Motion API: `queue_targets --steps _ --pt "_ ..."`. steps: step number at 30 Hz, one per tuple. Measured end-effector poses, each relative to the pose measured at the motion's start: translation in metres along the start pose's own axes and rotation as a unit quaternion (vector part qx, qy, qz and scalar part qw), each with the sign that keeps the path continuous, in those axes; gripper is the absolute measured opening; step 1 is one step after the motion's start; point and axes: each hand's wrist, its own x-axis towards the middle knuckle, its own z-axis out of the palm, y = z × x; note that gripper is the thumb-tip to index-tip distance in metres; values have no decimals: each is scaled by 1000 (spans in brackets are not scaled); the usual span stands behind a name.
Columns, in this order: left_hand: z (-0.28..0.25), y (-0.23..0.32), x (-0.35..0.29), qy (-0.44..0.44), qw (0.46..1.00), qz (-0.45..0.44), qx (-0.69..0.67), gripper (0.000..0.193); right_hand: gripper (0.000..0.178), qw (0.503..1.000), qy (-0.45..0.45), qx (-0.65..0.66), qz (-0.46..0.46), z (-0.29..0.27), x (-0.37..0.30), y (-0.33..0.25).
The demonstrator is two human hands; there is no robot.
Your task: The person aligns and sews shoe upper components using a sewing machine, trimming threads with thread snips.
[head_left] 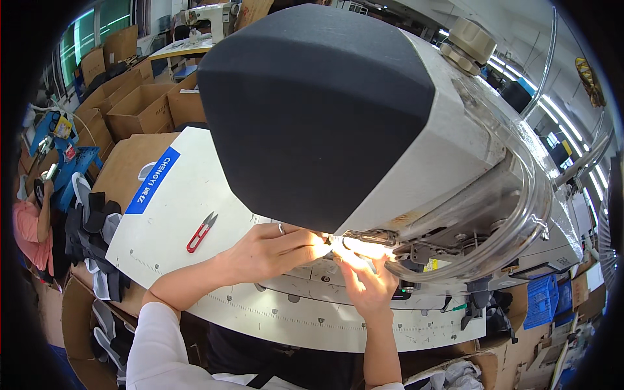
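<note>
Work looks under way rather than finished: a bare left hand (pixel 263 252) and a bare right hand (pixel 372 288) meet beneath one big grey sewing machine with a faceted black cover (pixel 318 130), under its bright lamp. A small pale piece (pixel 336 241) seems to lie there between their fingertips, just above a curved white desk (pixel 162 244), but glare washes it out; I cannot tell whether either hand grasps it, only that the left fingers are drawn together and the right thumb and fingers are bent toward them. No completed piece can be told apart, so how much is done or left stays unclear. By count: two hands, one pair of red-handled metal thread snips (pixel 203 231) lying unused, and one blue rectangular label (pixel 153 181) on the desk. Left of it lies one heap of black and pale-grey fabric pieces (pixel 97 214), too overlapped to number; beyond are one white sewing machine (pixel 214 18) and one co-worker in a pink top (pixel 34 231).
</note>
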Motion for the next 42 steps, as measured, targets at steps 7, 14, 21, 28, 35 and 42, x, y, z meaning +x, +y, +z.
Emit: queue_targets --steps 7,14,21,28,35,42 --pt "26 -21 -4 57 998 -4 -20 40 21 997 -59 -38 26 1 -15 20" --pt "24 -15 -7 40 996 -43 -64 37 18 988 64 -127 -58 -17 -7 -2" --pt "30 -21 -8 36 990 -70 -117 30 29 951 113 -211 196 -60 -98 42" --pt "26 -28 -22 -57 976 -206 -44 31 36 949 2 -240 205 -59 -108 49" --pt "51 -47 -45 -59 979 -196 -21 37 41 946 -22 -226 231 -53 -91 45" --pt "38 -25 -20 -2 990 -84 114 42 39 976 74 -116 169 -40 -99 23"
